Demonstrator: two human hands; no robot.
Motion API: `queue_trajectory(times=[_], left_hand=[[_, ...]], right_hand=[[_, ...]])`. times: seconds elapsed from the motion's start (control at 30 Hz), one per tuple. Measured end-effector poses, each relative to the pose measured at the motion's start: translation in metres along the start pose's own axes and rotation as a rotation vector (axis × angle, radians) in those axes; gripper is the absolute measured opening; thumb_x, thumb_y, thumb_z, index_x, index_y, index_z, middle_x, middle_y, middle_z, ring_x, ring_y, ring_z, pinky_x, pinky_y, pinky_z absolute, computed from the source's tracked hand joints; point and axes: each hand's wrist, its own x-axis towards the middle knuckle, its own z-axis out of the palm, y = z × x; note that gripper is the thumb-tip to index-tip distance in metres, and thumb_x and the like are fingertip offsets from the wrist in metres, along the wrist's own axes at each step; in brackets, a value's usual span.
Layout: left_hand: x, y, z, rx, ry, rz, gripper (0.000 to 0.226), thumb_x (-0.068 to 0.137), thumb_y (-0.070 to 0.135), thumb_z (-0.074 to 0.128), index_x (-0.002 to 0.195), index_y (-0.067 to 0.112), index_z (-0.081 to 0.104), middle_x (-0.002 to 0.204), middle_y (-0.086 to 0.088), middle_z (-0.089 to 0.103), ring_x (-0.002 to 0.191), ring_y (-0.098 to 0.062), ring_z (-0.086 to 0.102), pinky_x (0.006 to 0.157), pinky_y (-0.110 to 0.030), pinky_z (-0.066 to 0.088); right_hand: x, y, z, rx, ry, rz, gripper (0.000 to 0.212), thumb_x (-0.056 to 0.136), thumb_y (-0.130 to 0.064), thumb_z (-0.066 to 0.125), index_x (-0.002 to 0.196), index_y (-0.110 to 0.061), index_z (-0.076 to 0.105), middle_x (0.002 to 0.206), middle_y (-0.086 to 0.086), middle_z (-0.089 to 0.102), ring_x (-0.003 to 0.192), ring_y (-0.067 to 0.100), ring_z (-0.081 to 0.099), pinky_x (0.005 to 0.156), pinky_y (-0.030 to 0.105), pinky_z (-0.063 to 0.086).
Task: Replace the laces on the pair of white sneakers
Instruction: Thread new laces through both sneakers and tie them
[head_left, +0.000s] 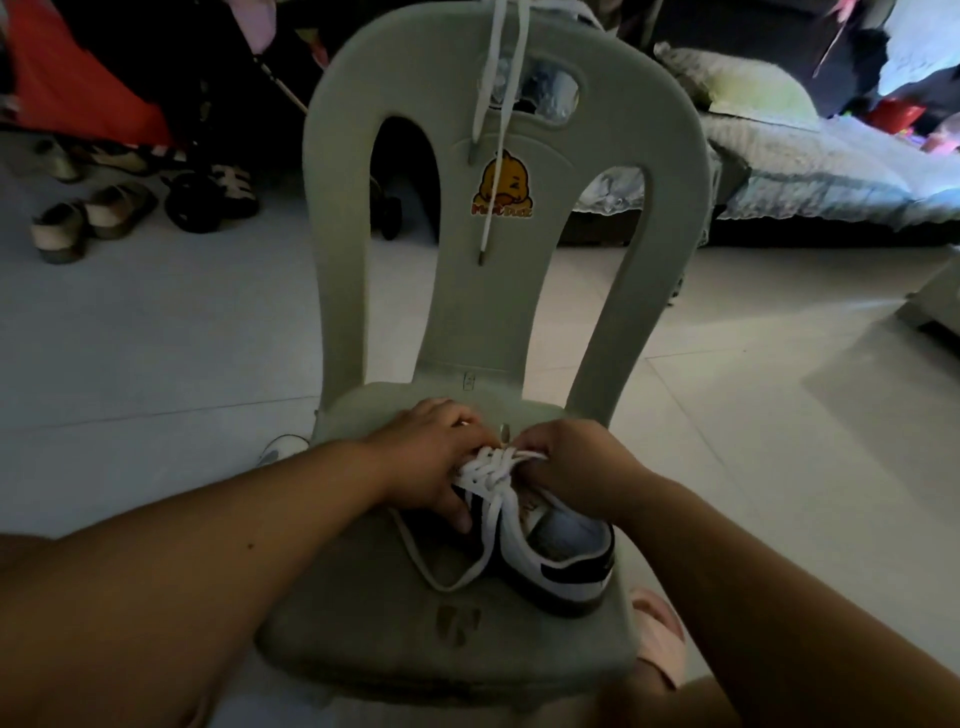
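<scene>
A white sneaker with black stripes (558, 558) lies on the seat of a pale green plastic chair (374, 639), heel towards me. White laces (493, 470) cross its front, and one long end loops over the seat at the sneaker's left. My left hand (431, 457) grips the sneaker's left side, thumb down along it. My right hand (576, 462) pinches the lace at the top rows. A second white lace (491, 104) hangs over the chair back. Part of another white shoe (280, 449) shows on the floor left of the seat.
The chair back carries a yellow duck sticker (503, 187). Several shoes and sandals (93, 218) lie on the tiled floor at the left, below a rack. A bed with a quilt (810, 176) stands at the right. A pink slipper (662, 634) is near the chair's right front.
</scene>
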Motion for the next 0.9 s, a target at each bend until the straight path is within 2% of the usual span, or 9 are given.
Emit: queue_trajectory(times=[0.13,0.2,0.27,0.33,0.4,0.5,0.63,0.8,0.9], left_hand=[[0.002,-0.005,-0.012,0.046,0.06,-0.053,0.093,0.063,0.048,0.08,0.141,0.044,0.03,0.152,0.002,0.02,0.139,-0.024,0.015,0.114,-0.042,0.019],[0.0,-0.007,-0.019,0.026,0.108,-0.102,0.084,0.069,0.044,0.077,0.141,0.04,0.033,0.148,0.0,0.029,0.135,-0.025,0.027,0.111,-0.04,0.028],[-0.005,-0.006,-0.022,-0.074,0.151,-0.144,0.061,0.078,0.034,0.07,0.133,0.033,0.044,0.136,-0.002,0.043,0.12,-0.021,0.044,0.099,-0.033,0.04],[-0.013,0.002,-0.022,-0.211,0.134,-0.165,0.034,0.086,0.031,0.061,0.119,0.028,0.053,0.118,0.001,0.057,0.1,-0.013,0.055,0.084,-0.028,0.047],[-0.02,0.011,-0.019,-0.277,0.064,-0.175,0.02,0.091,0.036,0.055,0.108,0.026,0.057,0.104,0.004,0.063,0.09,-0.01,0.058,0.078,-0.028,0.049],[-0.031,0.021,-0.018,-0.272,0.013,-0.194,0.027,0.091,0.048,0.052,0.104,0.025,0.059,0.098,0.005,0.064,0.086,-0.01,0.06,0.079,-0.03,0.051],[-0.042,0.026,-0.016,-0.174,-0.024,-0.225,0.027,0.09,0.047,0.057,0.104,0.024,0.058,0.099,0.005,0.062,0.087,-0.01,0.057,0.076,-0.027,0.047],[-0.045,0.028,-0.011,-0.297,0.008,-0.281,0.024,0.085,0.038,0.068,0.097,0.017,0.069,0.091,0.0,0.07,0.082,-0.012,0.065,0.076,-0.029,0.05],[-0.044,0.025,-0.008,-0.263,0.052,-0.278,0.016,0.084,0.036,0.068,0.092,0.022,0.071,0.086,0.006,0.068,0.078,-0.007,0.061,0.068,-0.021,0.046]], right_hand=[[-0.009,-0.008,0.007,0.05,0.151,0.068,0.021,0.09,-0.026,0.051,0.09,-0.016,0.07,0.089,0.003,0.068,0.084,0.022,0.062,0.066,0.025,0.043],[-0.014,-0.011,0.01,0.105,0.167,0.09,0.022,0.091,-0.03,0.052,0.083,-0.017,0.068,0.081,0.001,0.067,0.077,0.02,0.062,0.061,0.024,0.041],[-0.019,-0.013,0.013,0.182,0.163,0.108,0.021,0.087,-0.036,0.059,0.078,-0.019,0.065,0.072,-0.005,0.063,0.068,0.013,0.059,0.054,0.02,0.04],[-0.022,-0.014,0.016,0.253,0.103,0.116,0.02,0.081,-0.041,0.067,0.086,-0.021,0.068,0.08,-0.005,0.066,0.074,0.011,0.062,0.062,0.023,0.049],[-0.027,-0.012,0.013,0.291,0.02,0.108,0.028,0.08,-0.046,0.07,0.093,-0.022,0.069,0.088,-0.004,0.069,0.08,0.013,0.063,0.073,0.031,0.054],[-0.032,-0.005,0.004,0.306,-0.029,0.059,0.021,0.086,-0.044,0.064,0.082,-0.025,0.068,0.076,-0.006,0.064,0.07,0.008,0.058,0.063,0.023,0.046],[-0.031,-0.001,0.0,0.31,-0.012,0.001,0.014,0.09,-0.031,0.064,0.097,-0.025,0.073,0.083,-0.014,0.064,0.072,-0.006,0.054,0.061,0.005,0.035],[-0.024,-0.002,0.002,0.36,0.001,-0.017,0.013,0.088,-0.028,0.066,0.098,-0.027,0.074,0.086,-0.018,0.066,0.075,-0.01,0.055,0.063,0.003,0.035],[-0.023,0.001,0.003,0.391,0.007,-0.018,0.012,0.087,-0.027,0.067,0.096,-0.028,0.074,0.086,-0.019,0.067,0.076,-0.01,0.057,0.063,0.003,0.036]])
